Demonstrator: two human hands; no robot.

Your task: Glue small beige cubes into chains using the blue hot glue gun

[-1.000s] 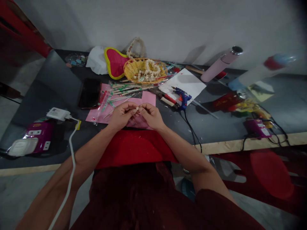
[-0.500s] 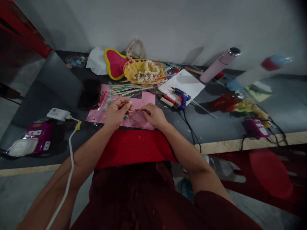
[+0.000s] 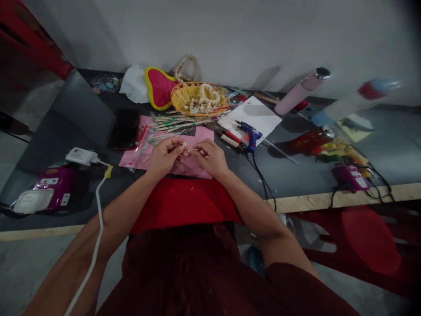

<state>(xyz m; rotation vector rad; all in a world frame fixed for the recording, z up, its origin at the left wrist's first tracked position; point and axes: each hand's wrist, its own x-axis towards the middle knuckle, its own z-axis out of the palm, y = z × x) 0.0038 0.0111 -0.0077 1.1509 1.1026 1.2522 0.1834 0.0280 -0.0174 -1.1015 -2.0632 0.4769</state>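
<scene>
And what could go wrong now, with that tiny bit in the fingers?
The tiny pale piece in the left hand could slip and drop onto the pink sheet. The blue glue gun lies beyond the right hand; its tip might burn if hot, which I can't tell. The white cord crossing the left forearm could snag.

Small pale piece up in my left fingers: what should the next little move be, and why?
Perhaps ease the right hand slightly nearer the small pale piece: the left hand pinches it, and the right sits close beside. Whether the right holds anything is too small to tell.
</scene>
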